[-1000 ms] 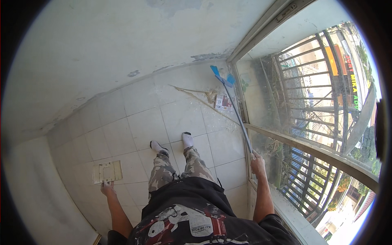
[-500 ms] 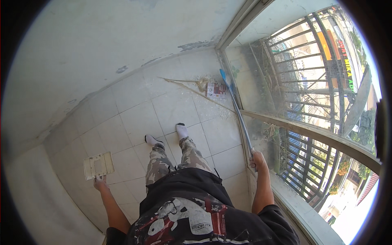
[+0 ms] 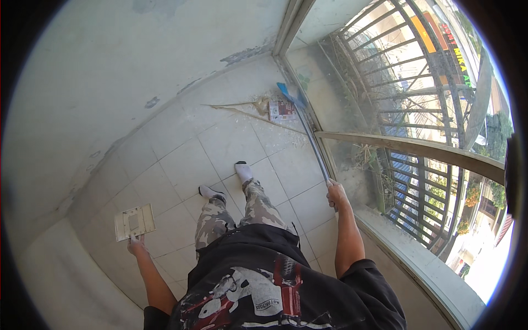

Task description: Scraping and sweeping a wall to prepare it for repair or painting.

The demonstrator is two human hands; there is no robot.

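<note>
In my right hand (image 3: 336,195) is the end of a long grey broom handle, fingers wrapped round it. The blue broom head (image 3: 292,95) is by the far corner, next to the window frame, above the tiles' debris. My left hand (image 3: 138,245) grips the lower edge of a flat cream rectangular panel (image 3: 135,221) with a raised rim and a greyish patch in its middle. The panel is held out to my left, away from the debris. Near the broom head lie a printed red-and-white packet (image 3: 281,110) and a crumpled tan strip (image 3: 247,108) amid pale crumbs.
A wall (image 3: 110,71) with peeling paint runs along the far left. On the right stand a glass window with a wooden frame (image 3: 407,144) and metal bars (image 3: 410,82) outside. My feet in light socks (image 3: 243,172) are on the tiled floor (image 3: 181,165).
The broom head has swung away from the window frame, toward the packet, and its blue bristles show more. My right hand has shifted slightly forward and left. The view has turned a little.
</note>
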